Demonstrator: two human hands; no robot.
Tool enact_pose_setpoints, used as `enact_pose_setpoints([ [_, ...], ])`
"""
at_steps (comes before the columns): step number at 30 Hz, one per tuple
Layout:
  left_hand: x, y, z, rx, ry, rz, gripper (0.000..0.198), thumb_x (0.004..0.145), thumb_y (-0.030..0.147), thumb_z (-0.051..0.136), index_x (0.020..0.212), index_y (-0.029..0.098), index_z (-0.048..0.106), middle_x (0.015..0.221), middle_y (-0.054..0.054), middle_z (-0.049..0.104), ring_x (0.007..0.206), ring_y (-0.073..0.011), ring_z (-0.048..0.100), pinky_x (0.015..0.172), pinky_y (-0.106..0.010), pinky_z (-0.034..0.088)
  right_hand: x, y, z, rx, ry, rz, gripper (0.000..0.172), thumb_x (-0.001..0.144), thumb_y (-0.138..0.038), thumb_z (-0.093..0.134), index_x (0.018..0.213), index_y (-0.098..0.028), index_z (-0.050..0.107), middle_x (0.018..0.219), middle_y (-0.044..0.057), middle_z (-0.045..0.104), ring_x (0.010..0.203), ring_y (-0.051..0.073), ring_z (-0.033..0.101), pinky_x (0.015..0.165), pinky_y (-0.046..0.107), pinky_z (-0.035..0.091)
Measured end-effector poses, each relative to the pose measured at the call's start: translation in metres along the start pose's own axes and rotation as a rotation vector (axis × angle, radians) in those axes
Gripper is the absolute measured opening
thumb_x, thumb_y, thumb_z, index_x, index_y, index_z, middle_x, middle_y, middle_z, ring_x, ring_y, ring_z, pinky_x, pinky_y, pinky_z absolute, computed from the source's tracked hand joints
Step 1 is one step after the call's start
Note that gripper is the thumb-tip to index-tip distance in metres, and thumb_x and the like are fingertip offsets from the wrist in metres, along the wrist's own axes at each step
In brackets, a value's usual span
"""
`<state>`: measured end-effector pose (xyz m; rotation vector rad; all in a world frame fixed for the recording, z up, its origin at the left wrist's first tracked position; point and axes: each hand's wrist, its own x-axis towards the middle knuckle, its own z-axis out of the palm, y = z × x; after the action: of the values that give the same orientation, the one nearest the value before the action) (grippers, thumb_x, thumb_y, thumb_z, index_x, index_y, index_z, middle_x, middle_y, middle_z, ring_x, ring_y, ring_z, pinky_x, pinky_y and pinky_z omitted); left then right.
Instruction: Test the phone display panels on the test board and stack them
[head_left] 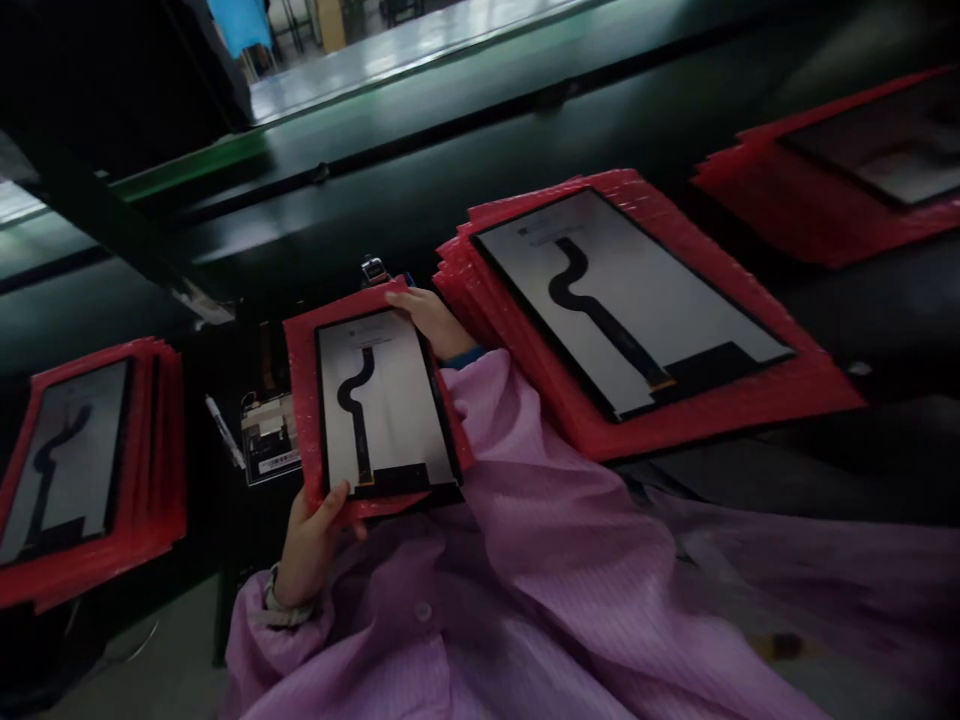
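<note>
In front of my chest I hold a display panel [397, 415] together with red bubble-wrap sheets beneath it. Its pale back faces up, and a black S-shaped ribbon cable runs along it. My left hand [311, 540] grips the near left corner, thumb on top and fingers partly hidden below. My right hand [431, 318] closes over the far right corner, with its thumb on the sheet's edge. To my right lies a tall stack of red bubble-wrap sheets [795, 400], topped by a larger-looking panel [675, 290] of the same kind.
Another stack of red sheets [161, 450] with a panel [67, 460] stands at the left. A third stack [817, 210] sits at the far right. Behind my left hand lie a white pen [224, 430] and a small labelled device part [262, 440]. A green metal rail [450, 190] runs behind.
</note>
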<state>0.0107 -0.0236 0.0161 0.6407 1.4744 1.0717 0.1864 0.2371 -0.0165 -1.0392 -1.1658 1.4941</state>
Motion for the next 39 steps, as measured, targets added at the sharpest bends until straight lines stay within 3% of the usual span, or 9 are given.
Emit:
enact_pose_setpoints([
  [6,-0.006,-0.001,-0.028,0.273,0.008,0.038,0.070,0.079,0.071,0.072,0.120,0.015,0.063,0.087,-0.003,0.072,0.060,-0.0150,0.067,0.059,-0.029,0.059,-0.005,0.014,0.002,-0.127,0.079,-0.001,0.006,0.073,-0.021,0.061,0.074,-0.019,0.056,0.066,-0.004,0.054,0.062,0.012,0.048,0.063,0.025,0.039],
  [12,-0.023,-0.012,-0.069,0.493,0.257,0.315,0.046,0.096,0.055,0.059,0.120,0.016,0.066,0.096,-0.006,0.072,0.080,-0.0162,0.070,0.077,-0.030,0.059,-0.009,0.016,0.004,-0.315,0.146,-0.065,0.003,0.074,-0.018,0.060,0.077,-0.019,0.061,0.074,0.000,0.061,0.072,0.017,0.056,0.073,0.031,0.043],
  [14,-0.024,-0.018,-0.065,0.648,0.254,0.473,0.035,0.098,0.045,0.059,0.119,0.019,0.066,0.100,-0.007,0.071,0.086,-0.0172,0.070,0.080,-0.032,0.059,-0.012,0.015,0.005,-0.414,0.167,-0.094,0.006,0.074,-0.018,0.064,0.080,-0.019,0.064,0.081,0.003,0.066,0.082,0.022,0.061,0.082,0.035,0.046],
  [18,-0.016,-0.028,-0.041,0.986,0.042,0.815,0.028,0.100,0.033,0.060,0.124,0.022,0.066,0.113,-0.009,0.068,0.105,-0.0213,0.066,0.093,-0.037,0.058,-0.018,0.015,0.006,-0.795,0.166,-0.201,0.018,0.082,-0.020,0.065,0.100,-0.017,0.068,0.100,0.012,0.070,0.099,0.031,0.063,0.094,0.047,0.048],
  [24,0.000,-0.034,-0.029,1.109,0.068,0.978,0.020,0.102,0.023,0.056,0.119,0.021,0.066,0.103,-0.007,0.066,0.096,-0.0184,0.067,0.087,-0.033,0.060,-0.027,0.003,0.003,-1.012,0.067,-0.398,0.044,0.083,-0.017,0.064,0.127,-0.013,0.064,0.129,0.016,0.063,0.123,0.035,0.054,0.114,0.057,0.040],
  [28,0.003,-0.035,-0.030,1.109,0.118,0.999,0.017,0.102,0.025,0.058,0.115,0.020,0.068,0.098,-0.005,0.065,0.089,-0.0160,0.067,0.082,-0.029,0.060,-0.072,-0.011,-0.010,-1.054,-0.101,-0.409,0.047,0.087,-0.026,0.064,0.133,-0.015,0.061,0.134,0.016,0.060,0.126,0.036,0.053,0.113,0.057,0.041],
  [32,0.004,-0.034,-0.024,1.107,0.161,1.008,0.013,0.101,0.025,0.059,0.108,0.019,0.068,0.093,-0.004,0.064,0.083,-0.0145,0.066,0.077,-0.026,0.059,-0.152,-0.011,-0.024,-1.107,-0.190,-0.181,0.050,0.091,-0.036,0.062,0.136,-0.014,0.058,0.129,0.018,0.062,0.118,0.038,0.056,0.105,0.058,0.048],
  [35,0.006,-0.033,-0.020,1.063,0.160,1.016,0.007,0.100,0.024,0.062,0.099,0.019,0.067,0.090,-0.002,0.064,0.081,-0.0132,0.066,0.077,-0.024,0.058,-0.199,-0.003,-0.027,-1.035,-0.118,-0.006,0.058,0.092,-0.041,0.061,0.143,-0.015,0.053,0.124,0.018,0.062,0.113,0.036,0.059,0.099,0.057,0.052],
  [39,0.011,-0.032,-0.022,1.022,0.156,1.038,0.009,0.098,0.022,0.065,0.089,0.019,0.064,0.086,-0.001,0.063,0.078,-0.0125,0.065,0.076,-0.023,0.056,-0.219,0.007,-0.024,-0.767,-0.035,0.118,0.059,0.088,-0.032,0.061,0.145,-0.019,0.053,0.113,0.012,0.065,0.104,0.028,0.061,0.096,0.049,0.053],
])
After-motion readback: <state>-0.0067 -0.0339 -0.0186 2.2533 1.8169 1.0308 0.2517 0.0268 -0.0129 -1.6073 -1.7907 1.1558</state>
